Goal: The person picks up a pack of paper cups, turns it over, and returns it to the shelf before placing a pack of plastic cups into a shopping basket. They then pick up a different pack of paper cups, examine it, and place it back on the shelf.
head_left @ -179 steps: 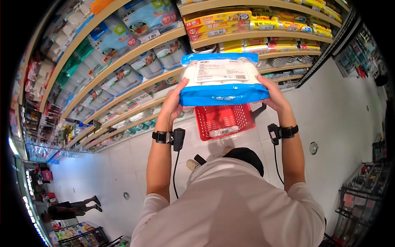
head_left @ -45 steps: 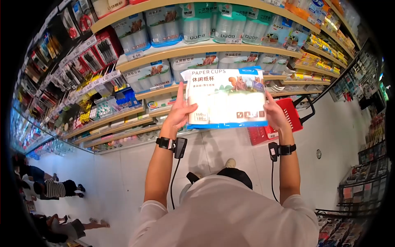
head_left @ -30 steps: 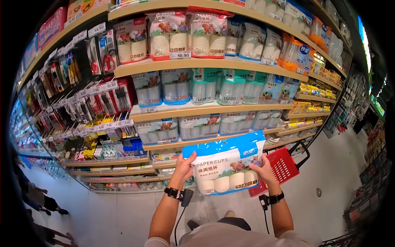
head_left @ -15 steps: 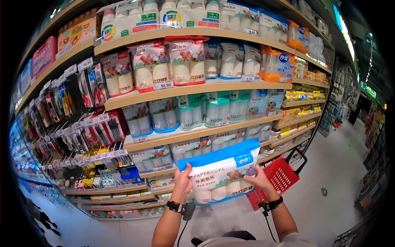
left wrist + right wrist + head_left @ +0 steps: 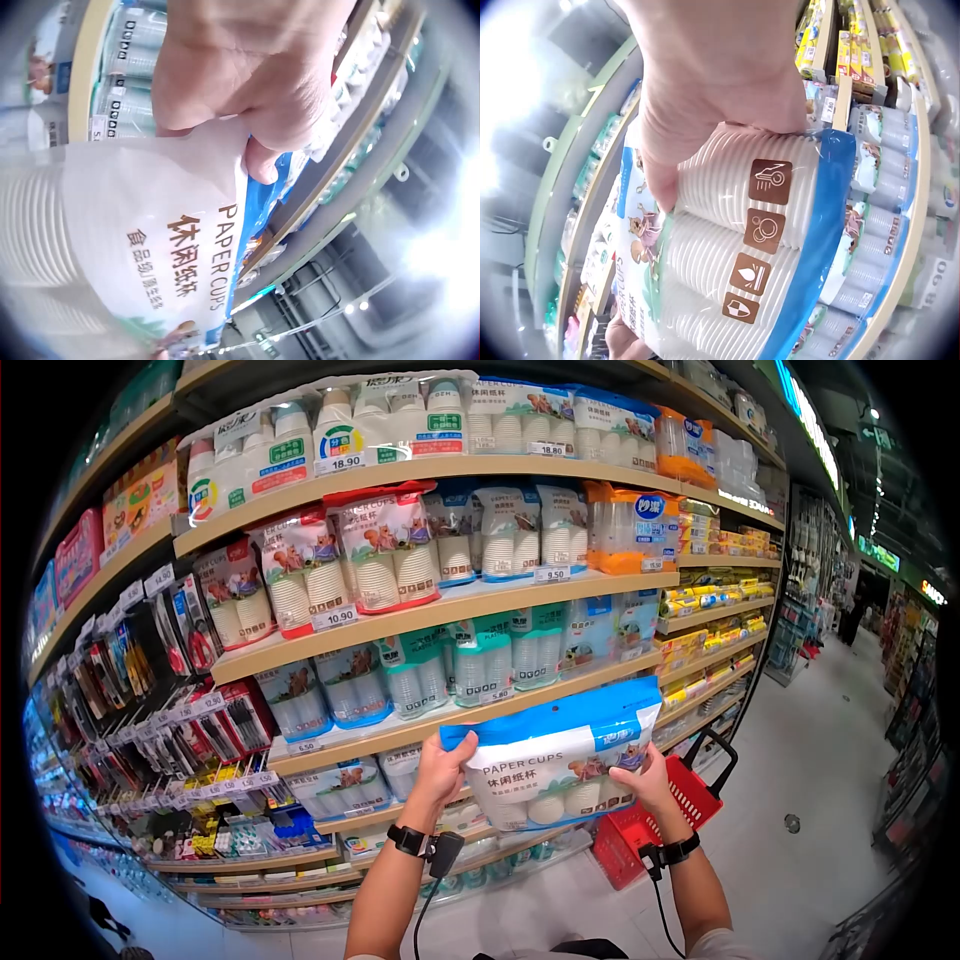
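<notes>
A blue-and-white pack of paper cups (image 5: 555, 765) is held up in front of the shelves, its printed front toward me and its blue top edge uppermost. My left hand (image 5: 440, 772) grips its left end, thumb over the top corner. At the other end my right hand (image 5: 648, 778) holds the pack with the thumb on the front. In the left wrist view, the left hand (image 5: 244, 75) pinches the corner of the film beside the lettering. The right wrist view shows the right hand (image 5: 712, 82) around the pack's side, above stacked white cups. Fingers behind the pack are mostly hidden.
A red shopping basket (image 5: 625, 840) with a black handle stands on the floor, lower right. Shelves ahead carry red cup packs (image 5: 385, 550), green plastic-cup packs (image 5: 480, 655) and more blue packs (image 5: 515, 530). Scissors (image 5: 185, 625) hang at left. An aisle (image 5: 800, 760) runs along the right.
Six seconds ago the pack's labelled back faced up; by 1.5 seconds ago its front showed. Since then the head view has tilted up toward the higher shelves, both hands keeping hold.
</notes>
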`<action>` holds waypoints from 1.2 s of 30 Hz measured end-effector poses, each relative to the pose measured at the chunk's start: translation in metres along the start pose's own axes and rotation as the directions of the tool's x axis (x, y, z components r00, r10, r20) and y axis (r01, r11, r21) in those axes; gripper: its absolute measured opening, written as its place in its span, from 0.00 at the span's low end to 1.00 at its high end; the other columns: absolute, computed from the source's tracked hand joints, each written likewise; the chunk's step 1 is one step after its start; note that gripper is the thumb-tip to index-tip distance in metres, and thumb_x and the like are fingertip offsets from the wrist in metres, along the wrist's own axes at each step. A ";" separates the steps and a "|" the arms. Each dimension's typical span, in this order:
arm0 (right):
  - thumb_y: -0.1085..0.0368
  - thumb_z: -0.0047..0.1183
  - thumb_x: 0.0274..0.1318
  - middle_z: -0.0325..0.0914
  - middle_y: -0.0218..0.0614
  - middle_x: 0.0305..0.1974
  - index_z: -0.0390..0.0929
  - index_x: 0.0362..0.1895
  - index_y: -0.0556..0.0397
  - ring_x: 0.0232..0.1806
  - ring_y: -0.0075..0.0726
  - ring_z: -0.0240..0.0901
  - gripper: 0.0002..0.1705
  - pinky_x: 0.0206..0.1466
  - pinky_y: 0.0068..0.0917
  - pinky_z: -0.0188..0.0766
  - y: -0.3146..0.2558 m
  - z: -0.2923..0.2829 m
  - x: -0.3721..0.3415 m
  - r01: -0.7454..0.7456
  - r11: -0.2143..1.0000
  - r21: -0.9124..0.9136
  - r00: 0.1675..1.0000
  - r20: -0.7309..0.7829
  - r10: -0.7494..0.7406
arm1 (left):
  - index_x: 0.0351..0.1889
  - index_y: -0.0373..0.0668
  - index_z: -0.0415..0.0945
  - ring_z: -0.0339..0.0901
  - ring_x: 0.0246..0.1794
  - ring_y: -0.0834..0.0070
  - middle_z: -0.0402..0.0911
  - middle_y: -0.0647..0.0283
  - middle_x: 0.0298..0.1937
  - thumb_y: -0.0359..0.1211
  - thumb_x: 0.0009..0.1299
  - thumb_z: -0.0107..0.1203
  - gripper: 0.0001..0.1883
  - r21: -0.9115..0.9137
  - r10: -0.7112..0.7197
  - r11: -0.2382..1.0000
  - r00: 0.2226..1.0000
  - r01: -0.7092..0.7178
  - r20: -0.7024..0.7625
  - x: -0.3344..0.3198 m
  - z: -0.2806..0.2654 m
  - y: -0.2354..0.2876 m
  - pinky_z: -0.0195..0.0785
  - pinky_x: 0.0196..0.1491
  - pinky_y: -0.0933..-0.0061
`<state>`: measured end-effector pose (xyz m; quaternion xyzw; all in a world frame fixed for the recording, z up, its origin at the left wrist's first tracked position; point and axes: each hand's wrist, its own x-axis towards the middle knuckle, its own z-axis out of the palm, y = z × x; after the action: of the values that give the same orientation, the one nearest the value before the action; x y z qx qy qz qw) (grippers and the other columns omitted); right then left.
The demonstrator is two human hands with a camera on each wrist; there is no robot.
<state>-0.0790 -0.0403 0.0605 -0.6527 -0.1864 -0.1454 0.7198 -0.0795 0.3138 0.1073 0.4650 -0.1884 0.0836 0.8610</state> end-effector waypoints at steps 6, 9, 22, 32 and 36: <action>0.68 0.71 0.42 0.77 0.33 0.49 0.67 0.57 0.56 0.49 0.28 0.74 0.37 0.57 0.27 0.70 -0.008 -0.047 0.048 0.135 0.990 0.046 0.986 -0.104 -0.129 | 0.62 0.38 0.69 0.74 0.49 0.79 0.76 0.62 0.54 0.34 0.68 0.64 0.26 0.261 0.115 0.956 0.990 -0.133 0.086 0.068 0.064 0.009 0.68 0.52 0.76; 0.68 0.70 0.43 0.77 0.33 0.49 0.68 0.57 0.56 0.49 0.28 0.74 0.35 0.56 0.27 0.70 -0.026 -0.075 0.067 0.158 0.982 0.104 0.978 -0.155 -0.141 | 0.69 0.38 0.58 0.69 0.58 0.75 0.70 0.57 0.61 0.38 0.64 0.67 0.39 0.240 0.098 0.957 0.958 -0.165 0.268 0.101 0.069 -0.017 0.66 0.58 0.72; 0.65 0.67 0.51 0.77 0.35 0.47 0.65 0.57 0.57 0.47 0.26 0.74 0.32 0.53 0.25 0.70 -0.028 -0.166 0.159 0.208 0.959 0.192 0.944 -0.297 -0.145 | 0.66 0.34 0.59 0.78 0.52 0.69 0.77 0.53 0.56 0.37 0.61 0.68 0.39 0.770 -0.042 0.568 0.923 -0.292 0.382 0.176 0.141 -0.105 0.72 0.53 0.68; 0.51 0.61 0.59 0.70 0.37 0.55 0.54 0.67 0.52 0.54 0.30 0.68 0.41 0.51 0.27 0.69 -0.130 -0.158 0.292 0.237 0.970 0.063 0.964 -0.136 -0.227 | 0.66 0.34 0.55 0.78 0.55 0.64 0.77 0.46 0.57 0.37 0.66 0.61 0.35 0.738 0.309 0.417 0.846 -0.530 0.434 0.263 0.216 -0.008 0.70 0.56 0.67; 0.63 0.64 0.52 0.63 0.43 0.62 0.42 0.74 0.50 0.59 0.37 0.67 0.52 0.56 0.35 0.72 -0.176 -0.145 0.321 0.405 0.905 -0.130 0.909 0.164 -0.383 | 0.67 0.35 0.55 0.77 0.57 0.63 0.75 0.44 0.58 0.37 0.66 0.61 0.35 0.664 0.452 0.378 0.754 -0.645 0.476 0.294 0.221 0.053 0.70 0.56 0.67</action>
<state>0.1381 -0.1922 0.3518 -0.6660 -0.3504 -0.2581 0.6059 0.1183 0.1499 0.3761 0.7140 -0.3657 0.3897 0.4522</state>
